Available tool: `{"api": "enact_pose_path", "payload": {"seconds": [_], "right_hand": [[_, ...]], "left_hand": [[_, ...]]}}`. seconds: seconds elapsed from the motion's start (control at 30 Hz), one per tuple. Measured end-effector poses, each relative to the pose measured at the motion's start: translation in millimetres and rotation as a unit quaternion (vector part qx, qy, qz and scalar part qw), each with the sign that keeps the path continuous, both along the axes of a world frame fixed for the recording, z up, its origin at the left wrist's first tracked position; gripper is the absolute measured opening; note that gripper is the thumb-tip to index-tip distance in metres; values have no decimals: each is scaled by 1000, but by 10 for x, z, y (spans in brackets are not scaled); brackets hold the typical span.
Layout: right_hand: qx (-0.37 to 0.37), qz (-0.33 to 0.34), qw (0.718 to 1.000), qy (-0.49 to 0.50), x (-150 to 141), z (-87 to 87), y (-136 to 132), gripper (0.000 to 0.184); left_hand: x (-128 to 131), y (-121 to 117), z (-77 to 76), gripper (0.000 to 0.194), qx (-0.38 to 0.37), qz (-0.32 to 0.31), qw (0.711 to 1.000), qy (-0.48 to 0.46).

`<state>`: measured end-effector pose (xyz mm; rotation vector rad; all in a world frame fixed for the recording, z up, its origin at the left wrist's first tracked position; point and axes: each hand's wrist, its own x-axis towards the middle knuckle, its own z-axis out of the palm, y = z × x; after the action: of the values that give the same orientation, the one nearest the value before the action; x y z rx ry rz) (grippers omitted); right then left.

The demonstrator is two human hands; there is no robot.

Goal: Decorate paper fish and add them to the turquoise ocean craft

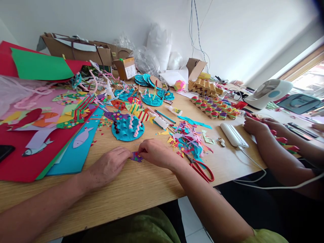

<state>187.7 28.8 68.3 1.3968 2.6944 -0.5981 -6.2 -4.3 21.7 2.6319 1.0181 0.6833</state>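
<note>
A small purple paper fish (137, 157) with coloured dots lies low over the table between my two hands. My left hand (111, 165) has its fingers closed at the fish's left end. From the other side my right hand (155, 153) pinches at the fish's right end; its fingertips are partly hidden. Just beyond stands a blue painted disc (126, 130) with pink and dark twisted pipe cleaners. Red-handled scissors (199, 168) rest right of my right forearm, against a heap of paper scraps (188, 136). Finished striped and dotted paper fish (138, 110) lie behind the disc.
Coloured paper sheets (68, 152) cover the left side. Glue bottles (173, 110), pencils and painted egg cartons (215, 107) lie farther back. On the right are a white power bank (234, 135) with a cable, another person's hands (255, 126) and a fan (268, 92).
</note>
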Motion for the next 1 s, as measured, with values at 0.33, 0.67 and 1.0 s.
{"api": "enact_pose_path", "payload": {"seconds": [0.33,0.67,1.0], "right_hand": [[1,-7,1000,-14,-16,-103,4,21],[12,-3,1000,-22,-25,-101,-8,21],[13,2,1000,-13,-23,-80,-10,20]], "left_hand": [[-2,-4,5,29,-9,4,1000,10],[-3,-4,6,28,3,-3,1000,15],[-1,0,5,28,4,-3,1000,15]]}}
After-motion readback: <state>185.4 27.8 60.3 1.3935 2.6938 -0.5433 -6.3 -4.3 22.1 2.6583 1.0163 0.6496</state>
